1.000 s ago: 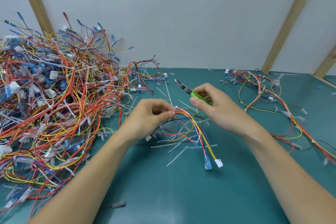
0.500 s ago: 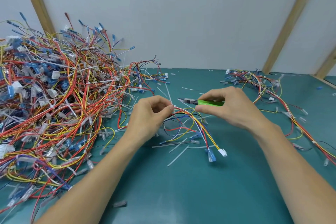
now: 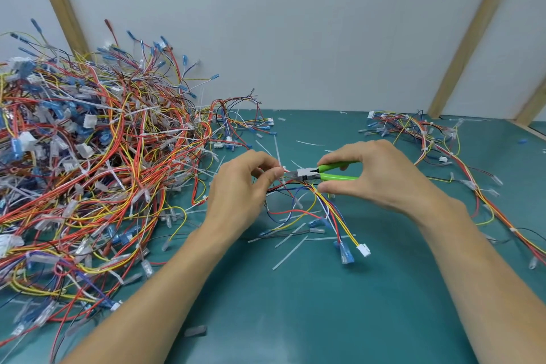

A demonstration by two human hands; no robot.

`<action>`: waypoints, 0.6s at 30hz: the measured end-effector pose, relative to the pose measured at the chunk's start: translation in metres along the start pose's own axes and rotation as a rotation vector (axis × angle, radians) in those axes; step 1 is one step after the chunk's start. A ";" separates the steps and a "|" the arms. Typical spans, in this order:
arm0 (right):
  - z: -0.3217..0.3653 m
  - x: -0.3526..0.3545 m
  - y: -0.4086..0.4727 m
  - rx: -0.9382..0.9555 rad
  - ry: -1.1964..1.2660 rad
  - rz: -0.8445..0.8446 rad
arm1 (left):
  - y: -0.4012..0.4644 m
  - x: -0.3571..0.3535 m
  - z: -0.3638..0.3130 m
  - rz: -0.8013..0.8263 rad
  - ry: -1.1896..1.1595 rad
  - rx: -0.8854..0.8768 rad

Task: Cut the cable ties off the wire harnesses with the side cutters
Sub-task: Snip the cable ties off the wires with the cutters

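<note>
- The flat teal-green work table [image 3: 295,319] carries everything; a huge tangled heap of red, yellow, orange and blue wire harnesses [image 3: 88,171] fills its left side up to the far wall, too many to count, and likely waits to be trimmed.
- One smaller, flatter spread of multicoloured harnesses [image 3: 437,145] lies on the far right, probably the done lot.
- Two bare hands meet at the centre. The left hand [image 3: 245,189] pinches a single small harness of yellow, blue, red and black wires [image 3: 322,207], lifted just above the table, its connectors trailing to the near right.
- The right hand [image 3: 381,177] curls round one pair of green-handled side cutters [image 3: 322,173], nose pointing left, touching the pinched spot.
- The step in hand is the cut; next comes a squeeze on the tie alone, sparing wires. The tie itself is too small to make out.
- About ten white cut tie strips [image 3: 291,251] litter the middle.
</note>
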State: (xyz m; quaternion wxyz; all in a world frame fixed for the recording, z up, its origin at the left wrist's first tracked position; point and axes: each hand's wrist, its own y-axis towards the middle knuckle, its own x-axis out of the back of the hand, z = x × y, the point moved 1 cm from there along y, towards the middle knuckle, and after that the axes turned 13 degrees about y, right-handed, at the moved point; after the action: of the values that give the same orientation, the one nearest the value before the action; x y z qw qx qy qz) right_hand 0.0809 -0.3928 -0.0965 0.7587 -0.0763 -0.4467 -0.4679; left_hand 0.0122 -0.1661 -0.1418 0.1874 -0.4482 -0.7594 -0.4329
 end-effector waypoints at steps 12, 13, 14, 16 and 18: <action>0.008 0.004 -0.003 0.028 -0.014 -0.001 | -0.001 0.002 -0.004 -0.082 0.006 -0.093; 0.008 0.004 -0.003 0.028 -0.013 0.002 | -0.001 0.002 -0.004 -0.082 0.004 -0.098; 0.009 0.003 -0.003 0.030 -0.013 0.005 | -0.001 0.003 -0.005 -0.081 0.002 -0.105; 0.010 0.003 -0.003 0.040 -0.020 0.006 | -0.002 0.003 -0.005 -0.079 0.002 -0.120; 0.011 0.002 -0.003 0.045 -0.025 0.004 | -0.001 0.004 -0.005 -0.080 0.005 -0.137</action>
State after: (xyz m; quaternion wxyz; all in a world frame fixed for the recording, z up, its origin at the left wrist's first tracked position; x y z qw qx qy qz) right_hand 0.0722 -0.3901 -0.0889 0.7555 -0.0659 -0.4665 -0.4553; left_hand 0.0091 -0.1686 -0.1369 0.1409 -0.4281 -0.7447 -0.4921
